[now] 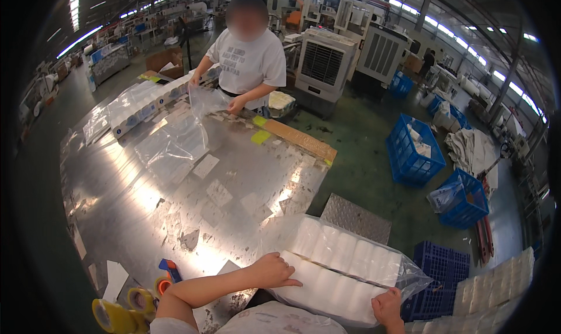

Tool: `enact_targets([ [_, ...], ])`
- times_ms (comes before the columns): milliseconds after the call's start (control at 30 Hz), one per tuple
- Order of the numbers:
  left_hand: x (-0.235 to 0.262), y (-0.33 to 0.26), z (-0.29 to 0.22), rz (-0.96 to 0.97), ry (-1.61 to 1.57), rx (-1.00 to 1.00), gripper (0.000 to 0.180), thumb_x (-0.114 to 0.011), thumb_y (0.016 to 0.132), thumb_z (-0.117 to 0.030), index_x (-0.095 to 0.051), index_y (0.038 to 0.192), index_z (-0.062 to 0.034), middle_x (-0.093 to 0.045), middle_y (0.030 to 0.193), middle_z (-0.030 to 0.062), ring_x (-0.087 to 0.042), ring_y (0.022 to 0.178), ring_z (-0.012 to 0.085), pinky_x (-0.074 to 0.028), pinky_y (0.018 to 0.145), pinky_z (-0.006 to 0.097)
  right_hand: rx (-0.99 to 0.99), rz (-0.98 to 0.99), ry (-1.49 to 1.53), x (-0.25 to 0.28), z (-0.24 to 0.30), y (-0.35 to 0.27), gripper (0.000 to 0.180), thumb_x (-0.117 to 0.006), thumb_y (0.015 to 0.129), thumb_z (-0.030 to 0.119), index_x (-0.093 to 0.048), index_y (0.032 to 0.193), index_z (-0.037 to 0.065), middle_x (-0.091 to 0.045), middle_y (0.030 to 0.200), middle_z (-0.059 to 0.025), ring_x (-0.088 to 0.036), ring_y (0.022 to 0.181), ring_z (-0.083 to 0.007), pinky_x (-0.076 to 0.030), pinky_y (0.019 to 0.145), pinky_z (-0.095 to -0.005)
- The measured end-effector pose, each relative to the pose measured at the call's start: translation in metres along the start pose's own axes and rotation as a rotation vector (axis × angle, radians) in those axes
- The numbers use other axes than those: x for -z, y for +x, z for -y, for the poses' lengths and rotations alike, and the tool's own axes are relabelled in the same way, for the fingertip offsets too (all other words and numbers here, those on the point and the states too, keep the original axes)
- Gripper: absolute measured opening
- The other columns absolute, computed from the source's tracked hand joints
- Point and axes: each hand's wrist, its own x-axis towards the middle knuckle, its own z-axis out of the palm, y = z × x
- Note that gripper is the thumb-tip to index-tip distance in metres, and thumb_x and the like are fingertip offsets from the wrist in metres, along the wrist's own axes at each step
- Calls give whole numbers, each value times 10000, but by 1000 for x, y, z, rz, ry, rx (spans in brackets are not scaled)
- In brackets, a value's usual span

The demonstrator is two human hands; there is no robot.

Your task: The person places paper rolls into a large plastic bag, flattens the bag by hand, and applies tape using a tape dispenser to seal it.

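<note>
Head view: a metal-topped desk (pixel 117 199), scuffed and shiny under the lights, fills the left and middle. Across its far side stands a co-worker (pixel 254 65) in a white T-shirt, both hands on a sheet of clear film (pixel 210 99). Behind and to the right of that person is a grey air cooler (pixel 324 65) with a dark louvred front. At the near right of the desk lies a large clear plastic bag (pixel 414 275), on its side, packed with white rolls (pixel 318 240) in two rows with a dark gap between them. Blue plastic crates (pixel 414 153) sit on the green floor to the right, and a navy crate (pixel 439 270) stands just beyond the right end of the bag. A textured metal plate (pixel 356 217) shows past the bag's far edge, and a cardboard strip (pixel 298 140) runs along the desk's far right edge. The left hand (pixel 273 271) rests at the bag's left end, fingers loosely bent and thumb out; whether its grip has the film cannot be told. The right hand (pixel 387 306) is at the near right corner, its grip closed on the bag's film. Yellow tape rolls (pixel 105 315) and an orange-and-blue tape dispenser (pixel 169 271) lie near the left forearm
</note>
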Motion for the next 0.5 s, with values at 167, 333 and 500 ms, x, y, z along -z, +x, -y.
enact_targets([
  [167, -14, 20, 16, -68, -41, 26, 514, -507, 825, -493, -515, 535, -69, -474, 418, 93, -514, 411, 293, -411, 426, 368, -105, 44, -124, -11, -36, -6, 279, -583, 738, 223, -531, 517, 61, -521, 512, -136, -503, 501, -338, -397, 551, -426],
  [333, -38, 40, 33, -33, -14, 82, 483, -498, 827, -496, -568, 616, -67, -527, 476, 93, -547, 447, 283, -428, 442, 369, -146, 105, -105, -4, -47, 9, 359, -591, 762, 349, -539, 546, 68, -562, 552, -147, -535, 518, -343, -401, 536, -437],
  [500, -41, 49, 43, 26, 0, 131, 490, -470, 843, -490, -578, 655, -51, -563, 521, 106, -578, 489, 274, -445, 462, 372, -102, 207, -132, 2, -57, 12, 419, -593, 758, 440, -545, 565, 71, -569, 546, -133, -544, 510, -342, -422, 539, -442],
])
